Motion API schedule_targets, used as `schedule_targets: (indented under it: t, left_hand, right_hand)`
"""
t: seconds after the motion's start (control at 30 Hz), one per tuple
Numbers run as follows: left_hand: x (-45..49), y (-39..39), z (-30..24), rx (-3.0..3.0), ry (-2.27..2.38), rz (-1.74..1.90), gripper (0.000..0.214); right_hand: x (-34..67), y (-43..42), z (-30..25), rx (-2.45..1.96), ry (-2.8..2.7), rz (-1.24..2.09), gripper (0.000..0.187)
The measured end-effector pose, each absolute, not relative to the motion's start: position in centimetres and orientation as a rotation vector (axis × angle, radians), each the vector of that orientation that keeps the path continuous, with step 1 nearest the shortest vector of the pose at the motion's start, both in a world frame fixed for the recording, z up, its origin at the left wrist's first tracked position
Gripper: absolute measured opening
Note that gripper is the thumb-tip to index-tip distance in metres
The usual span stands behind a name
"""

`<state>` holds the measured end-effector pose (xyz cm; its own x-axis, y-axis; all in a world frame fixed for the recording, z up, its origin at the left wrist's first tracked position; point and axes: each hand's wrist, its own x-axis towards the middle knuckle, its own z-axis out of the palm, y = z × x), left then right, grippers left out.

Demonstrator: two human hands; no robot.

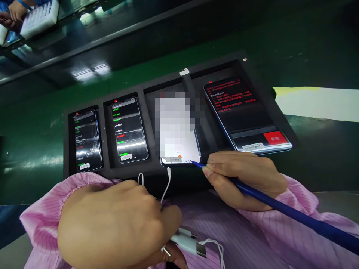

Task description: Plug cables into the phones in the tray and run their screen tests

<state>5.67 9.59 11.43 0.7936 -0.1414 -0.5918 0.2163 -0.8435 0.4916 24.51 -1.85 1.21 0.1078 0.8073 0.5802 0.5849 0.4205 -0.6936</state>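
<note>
My right hand (246, 177) grips a dark blue pen (283, 207); its tip is at the lower right corner of a bright-screened phone (193, 147). Part of that screen is blurred out. A white plug (168, 173) with a thin cable meets the phone's bottom edge. Below the phones, my left hand (117, 224) is closed on white cables, with a white USB-type plug (187, 244) and a small metal pin (167, 252) sticking out. How its fingers wrap the cables is mostly hidden.
A black tray (153, 145) on the green table (322, 164) also holds two dark-screened phones at left and a larger phone (238, 112) with a red square at right. A co-worker's hand (18, 11) is beside a white foam tray (40, 18) at upper left.
</note>
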Motion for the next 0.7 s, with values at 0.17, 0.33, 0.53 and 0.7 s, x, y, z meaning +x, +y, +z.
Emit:
schedule_targets:
  t: [0.17,0.33,0.53,0.7]
  left_hand:
    - [5.57,9.53,11.35,2.428,0.05,-0.845,0.033]
    - [5.58,9.61,11.22,2.434,0.042,-0.857,0.033]
    - [5.39,9.59,11.13,2.454,0.034,-0.8,0.031]
    - [5.52,9.77,11.23,2.445,0.041,-0.762,0.036]
  right_hand:
    - [24.41,-1.74,1.04,-1.284,-1.573,0.27,0.034]
    - [24.41,-1.95,0.9,-1.272,-1.562,0.272,0.033]
    - [24.33,-1.79,1.17,-1.223,-1.534,0.295,0.032]
    - [24.22,-1.41,0.81,-1.028,-1.355,0.192,0.025]
